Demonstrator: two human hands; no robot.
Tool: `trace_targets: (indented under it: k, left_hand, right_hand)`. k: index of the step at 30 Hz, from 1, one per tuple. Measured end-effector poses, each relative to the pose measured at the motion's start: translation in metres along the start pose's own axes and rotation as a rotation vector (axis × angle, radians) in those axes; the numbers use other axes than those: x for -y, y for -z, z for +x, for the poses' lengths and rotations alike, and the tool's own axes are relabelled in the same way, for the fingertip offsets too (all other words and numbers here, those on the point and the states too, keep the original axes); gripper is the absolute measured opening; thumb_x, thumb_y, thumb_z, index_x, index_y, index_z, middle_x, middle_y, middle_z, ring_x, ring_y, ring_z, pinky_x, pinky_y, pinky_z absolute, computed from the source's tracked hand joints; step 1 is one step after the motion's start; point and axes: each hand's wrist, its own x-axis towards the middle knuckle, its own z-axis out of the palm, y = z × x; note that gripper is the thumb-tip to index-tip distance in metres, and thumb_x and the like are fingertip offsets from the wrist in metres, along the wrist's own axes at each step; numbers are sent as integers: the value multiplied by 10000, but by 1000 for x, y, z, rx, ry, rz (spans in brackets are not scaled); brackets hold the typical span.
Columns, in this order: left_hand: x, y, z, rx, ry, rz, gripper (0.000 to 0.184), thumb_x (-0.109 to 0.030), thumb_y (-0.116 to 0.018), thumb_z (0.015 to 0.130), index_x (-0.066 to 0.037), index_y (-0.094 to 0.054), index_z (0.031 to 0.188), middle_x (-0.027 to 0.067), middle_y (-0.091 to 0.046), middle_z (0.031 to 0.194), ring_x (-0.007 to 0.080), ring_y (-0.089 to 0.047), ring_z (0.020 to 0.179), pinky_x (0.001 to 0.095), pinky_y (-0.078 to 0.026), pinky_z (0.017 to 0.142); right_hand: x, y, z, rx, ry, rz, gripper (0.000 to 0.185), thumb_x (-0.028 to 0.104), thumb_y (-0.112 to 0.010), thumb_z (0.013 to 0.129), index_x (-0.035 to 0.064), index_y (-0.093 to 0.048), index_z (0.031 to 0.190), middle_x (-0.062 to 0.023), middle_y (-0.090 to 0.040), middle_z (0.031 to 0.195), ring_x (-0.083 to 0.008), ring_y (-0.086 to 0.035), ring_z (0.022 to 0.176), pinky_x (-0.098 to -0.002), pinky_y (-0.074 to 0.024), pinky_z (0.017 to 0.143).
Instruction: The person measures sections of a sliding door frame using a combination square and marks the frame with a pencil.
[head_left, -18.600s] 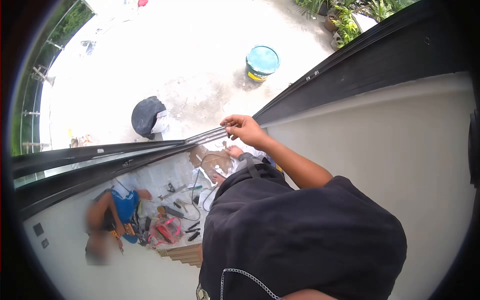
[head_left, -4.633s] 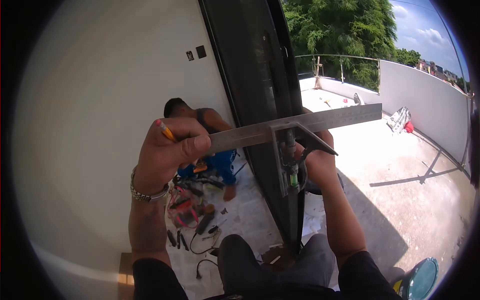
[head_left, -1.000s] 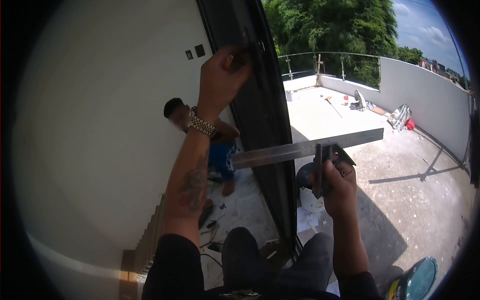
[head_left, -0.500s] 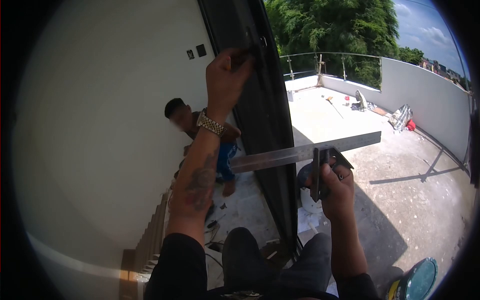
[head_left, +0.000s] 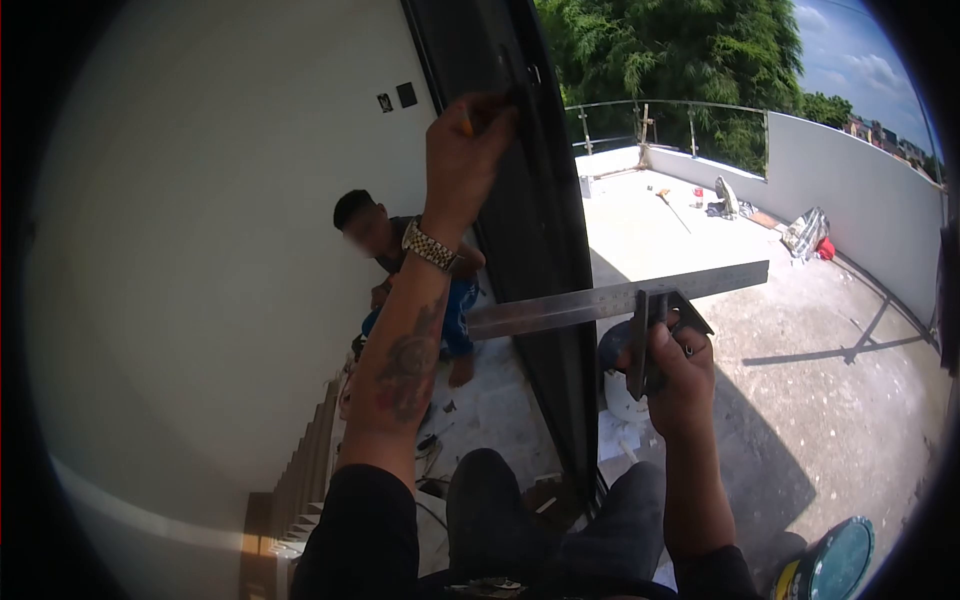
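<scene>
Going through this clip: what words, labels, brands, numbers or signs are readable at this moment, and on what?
None can be read with certainty.
Combination square: fine markings on its blade, too small to read.
Bucket, lower right: label lettering, too blurred to read.

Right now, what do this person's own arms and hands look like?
Black fabric sleeves leave both forearms bare. The left forearm bears a dark, shaded tattoo, and a gold-and-silver linked metal band circles that wrist. The left hand and right hand are ungloved.
</scene>
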Motion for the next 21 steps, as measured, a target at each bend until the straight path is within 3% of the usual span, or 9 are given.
trace_targets:
  k: [9, 14, 21]
  left_hand:
    - [0, 0, -4, 18, 49, -7, 273, -192, -689, 924, 7, -664, 1108, 53, -718, 909, 101, -656, 830, 249, -507, 753]
    - [0, 1, -14, 93, 183, -32, 301, -218, -668, 935, -22, -639, 1162, 9, -657, 805, 32, -533, 584, 210, -411, 503]
    - [7, 2, -23, 81, 177, -26, 300, -188, -666, 926, -38, -627, 1183, -11, -637, 759, 15, -494, 517, 190, -365, 442]
  right_hand:
    - [0, 0, -2, 13, -6, 0, 310, 291, -661, 935, -12, -679, 996, -99, -713, 778, -129, -657, 711, -256, -495, 694]
    - [0, 1, -1, 23, -9, 28, 301, 270, -652, 939, -20, -677, 1017, -104, -714, 785, -130, -666, 723, -257, -504, 698]
    - [0, -1, 1, 36, -13, 14, 282, 258, -650, 942, -19, -655, 993, -116, -706, 797, -145, -666, 705, -262, -507, 669]
